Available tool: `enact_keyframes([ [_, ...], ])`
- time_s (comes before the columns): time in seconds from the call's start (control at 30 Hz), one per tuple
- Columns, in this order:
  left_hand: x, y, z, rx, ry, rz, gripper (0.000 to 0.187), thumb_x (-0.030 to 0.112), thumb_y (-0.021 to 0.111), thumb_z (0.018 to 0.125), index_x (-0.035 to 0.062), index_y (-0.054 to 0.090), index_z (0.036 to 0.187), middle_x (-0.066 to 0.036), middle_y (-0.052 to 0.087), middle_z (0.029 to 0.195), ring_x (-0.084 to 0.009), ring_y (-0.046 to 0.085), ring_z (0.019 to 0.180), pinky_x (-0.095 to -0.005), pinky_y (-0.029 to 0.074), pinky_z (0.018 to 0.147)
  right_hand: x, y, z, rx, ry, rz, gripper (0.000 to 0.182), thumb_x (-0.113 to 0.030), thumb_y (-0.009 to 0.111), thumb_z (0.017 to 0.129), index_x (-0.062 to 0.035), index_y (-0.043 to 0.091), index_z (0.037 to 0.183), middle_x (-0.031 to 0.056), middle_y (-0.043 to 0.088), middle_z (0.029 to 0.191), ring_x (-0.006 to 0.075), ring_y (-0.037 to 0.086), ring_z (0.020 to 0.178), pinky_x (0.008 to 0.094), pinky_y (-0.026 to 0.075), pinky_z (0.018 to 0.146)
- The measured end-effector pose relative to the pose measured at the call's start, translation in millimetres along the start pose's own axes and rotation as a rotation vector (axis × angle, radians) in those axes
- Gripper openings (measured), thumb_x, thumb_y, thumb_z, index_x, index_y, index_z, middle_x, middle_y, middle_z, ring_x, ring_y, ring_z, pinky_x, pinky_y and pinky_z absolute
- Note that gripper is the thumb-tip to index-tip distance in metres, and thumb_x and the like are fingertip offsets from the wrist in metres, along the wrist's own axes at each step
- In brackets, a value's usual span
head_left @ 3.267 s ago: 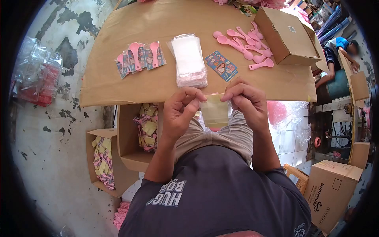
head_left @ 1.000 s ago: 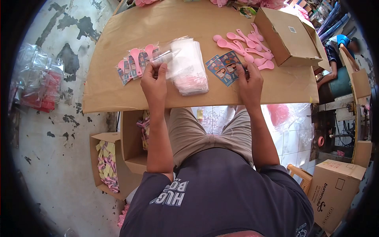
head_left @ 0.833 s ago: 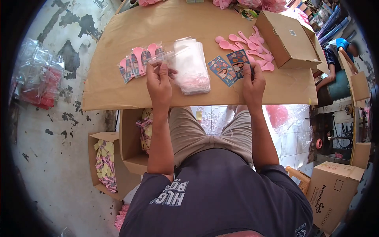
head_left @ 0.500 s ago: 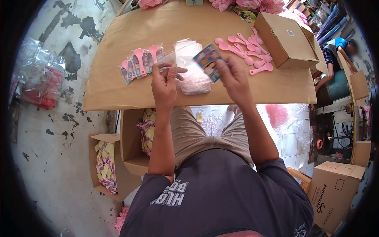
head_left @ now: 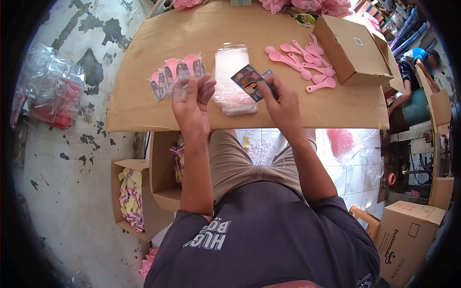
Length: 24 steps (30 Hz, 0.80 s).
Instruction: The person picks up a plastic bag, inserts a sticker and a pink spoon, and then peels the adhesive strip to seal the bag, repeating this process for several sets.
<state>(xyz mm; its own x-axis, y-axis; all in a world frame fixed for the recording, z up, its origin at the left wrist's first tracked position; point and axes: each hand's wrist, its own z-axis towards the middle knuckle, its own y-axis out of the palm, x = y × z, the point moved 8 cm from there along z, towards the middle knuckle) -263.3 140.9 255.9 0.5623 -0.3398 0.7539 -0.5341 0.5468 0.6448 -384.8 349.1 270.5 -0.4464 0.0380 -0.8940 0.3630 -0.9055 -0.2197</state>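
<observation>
Printed cards (head_left: 248, 82) are gripped in my right hand (head_left: 281, 101), above the brown table. My left hand (head_left: 193, 103) pinches a clear plastic bag (head_left: 180, 89), hard to make out against the table. Between and beyond my hands lies a stack of clear bags (head_left: 231, 62). Just past my left hand, pink spoons (head_left: 172, 66) rest on packets with printed cards (head_left: 156, 89). A loose pile of pink spoons (head_left: 307, 60) lies to the right of the cards.
A cardboard box (head_left: 353, 53) stands at the table's right (head_left: 331, 113). Pink bundles (head_left: 307, 6) sit at the far edge. Below left, a carton (head_left: 117, 192) holds yellow and pink packets (head_left: 130, 197). A person (head_left: 413, 62) is at the far right.
My left hand has moved left, toward the packets with spoons, with the clear bag. The cards in my right hand are now fanned apart, and the hand has shifted slightly.
</observation>
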Motion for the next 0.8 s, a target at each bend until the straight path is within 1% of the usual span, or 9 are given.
enact_keyframes([
  [0.13, -3.8, 10.3, -4.2, 0.047, -0.005, -0.021, 0.013, 0.012, 0.069, 0.099, 0.0027, 0.065, 0.108, -0.020, 0.074, 0.104, -0.0296, 0.076, 0.093, -0.0333, 0.065, 0.079, 9.2, 4.0, -3.7, -0.070, 0.010, -0.003, 0.021, -0.019, 0.067, 0.100, 0.0012, 0.065, 0.092, 0.0074, 0.062, 0.069, 0.0104, 0.051, 0.059, 0.0297, 0.041, 0.055],
  [0.23, -6.0, -1.1, -4.7, 0.023, -0.024, 0.073, 0.014, 0.011, 0.069, 0.099, 0.0026, 0.064, 0.109, -0.019, 0.074, 0.105, -0.0295, 0.075, 0.095, -0.0325, 0.065, 0.080, 3.0, -4.8, -6.7, 0.041, -0.011, 0.109, 0.021, -0.018, 0.068, 0.099, 0.0016, 0.066, 0.094, 0.0052, 0.059, 0.067, 0.0089, 0.049, 0.058, 0.0295, 0.040, 0.053],
  [0.33, -3.4, -0.8, -7.1, 0.012, -0.035, 0.102, 0.018, 0.010, 0.068, 0.099, 0.0014, 0.065, 0.115, -0.015, 0.074, 0.109, -0.0255, 0.075, 0.097, -0.0319, 0.064, 0.085, -4.9, -11.2, -13.2, -0.001, 0.061, 0.077, 0.020, -0.018, 0.068, 0.100, 0.0011, 0.067, 0.095, 0.0006, 0.056, 0.067, 0.0055, 0.048, 0.058, 0.0268, 0.037, 0.052],
  [0.43, -2.8, 13.1, -12.4, -0.057, -0.043, 0.009, 0.020, 0.011, 0.066, 0.101, 0.0012, 0.065, 0.118, -0.015, 0.074, 0.110, -0.0268, 0.074, 0.102, -0.0335, 0.063, 0.088, -3.1, -8.4, -23.0, -0.027, 0.143, 0.258, 0.019, -0.019, 0.067, 0.101, -0.0011, 0.068, 0.095, -0.0045, 0.054, 0.067, 0.0018, 0.045, 0.058, 0.0234, 0.035, 0.050],
  [0.5, -5.0, 27.7, -19.0, -0.119, -0.088, -0.091, 0.025, 0.013, 0.061, 0.104, 0.0002, 0.063, 0.125, -0.017, 0.071, 0.121, -0.0281, 0.069, 0.115, -0.0374, 0.060, 0.095, -2.4, -2.8, -28.2, -0.088, 0.192, 0.318, 0.018, -0.020, 0.067, 0.102, -0.0025, 0.068, 0.097, -0.0064, 0.054, 0.068, 0.0007, 0.044, 0.056, 0.0213, 0.034, 0.049],
  [0.53, -6.0, 30.3, -21.7, -0.121, -0.090, -0.093, 0.025, 0.013, 0.061, 0.104, 0.0002, 0.063, 0.125, -0.017, 0.071, 0.121, -0.0281, 0.069, 0.115, -0.0374, 0.060, 0.095, -2.5, -2.7, -29.5, -0.086, 0.192, 0.316, 0.018, -0.020, 0.067, 0.102, -0.0025, 0.068, 0.097, -0.0064, 0.054, 0.068, 0.0007, 0.044, 0.056, 0.0213, 0.034, 0.049],
  [0.6, -7.4, 41.0, -27.4, -0.210, -0.096, -0.107, 0.030, 0.013, 0.057, 0.106, -0.0001, 0.060, 0.132, -0.018, 0.065, 0.134, -0.0287, 0.062, 0.127, -0.0408, 0.055, 0.104, -0.6, 4.8, -32.1, -0.156, 0.236, 0.372, 0.019, -0.020, 0.067, 0.102, -0.0016, 0.066, 0.099, -0.0054, 0.056, 0.068, 0.0007, 0.046, 0.055, 0.0204, 0.034, 0.048],
  [0.7, -14.2, 44.9, -32.8, -0.235, -0.138, -0.093, 0.033, 0.012, 0.055, 0.106, -0.0005, 0.057, 0.136, -0.019, 0.062, 0.139, -0.0269, 0.061, 0.128, -0.0410, 0.053, 0.106, -6.2, 10.7, -33.8, -0.225, 0.323, 0.480, 0.019, -0.019, 0.065, 0.103, -0.0001, 0.065, 0.101, -0.0030, 0.060, 0.069, 0.0018, 0.051, 0.054, 0.0197, 0.038, 0.047],
  [0.8, -18.1, 45.0, -37.4, -0.231, -0.168, -0.065, 0.034, 0.013, 0.055, 0.106, -0.0011, 0.056, 0.137, -0.019, 0.063, 0.138, -0.0257, 0.063, 0.125, -0.0408, 0.054, 0.103, -9.4, 12.3, -34.2, -0.165, 0.311, 0.555, 0.018, -0.017, 0.064, 0.104, 0.0007, 0.065, 0.103, -0.0009, 0.063, 0.071, 0.0034, 0.055, 0.054, 0.0195, 0.043, 0.047],
])
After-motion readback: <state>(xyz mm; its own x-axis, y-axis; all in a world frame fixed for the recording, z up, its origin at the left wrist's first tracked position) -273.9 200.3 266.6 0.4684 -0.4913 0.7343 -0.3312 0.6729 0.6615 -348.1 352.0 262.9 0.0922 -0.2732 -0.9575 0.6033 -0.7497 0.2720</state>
